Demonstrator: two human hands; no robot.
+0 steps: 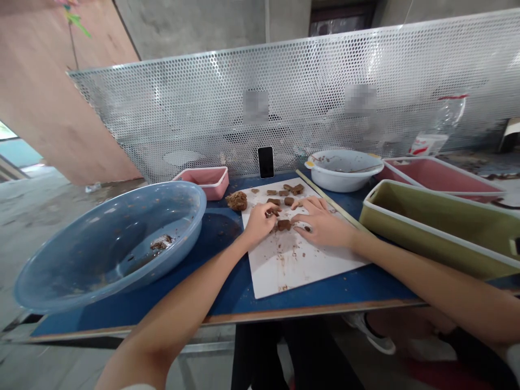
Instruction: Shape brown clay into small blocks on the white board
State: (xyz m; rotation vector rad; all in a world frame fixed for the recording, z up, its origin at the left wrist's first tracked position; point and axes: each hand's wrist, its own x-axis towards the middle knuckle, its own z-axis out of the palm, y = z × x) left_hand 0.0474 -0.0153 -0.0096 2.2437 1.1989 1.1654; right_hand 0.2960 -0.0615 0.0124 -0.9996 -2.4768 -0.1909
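Note:
A white board lies on the blue table, scattered with brown crumbs. My left hand is over its left part, fingers curled and pinched together; what they hold, if anything, is too small to make out. Between my hands lies a brown clay-like block. My right hand rests on the board to the right of it, fingers apart, the fingertips close to the block's right end. Several more brown pieces lie beyond my hands. A larger rough brown lump sits at the board's left edge.
A big blue basin with wet brown residue stands at left. Behind are a small pink tray, a phone and a perforated metal screen. A white basin, yellowish strip, pink bin and olive bin are right.

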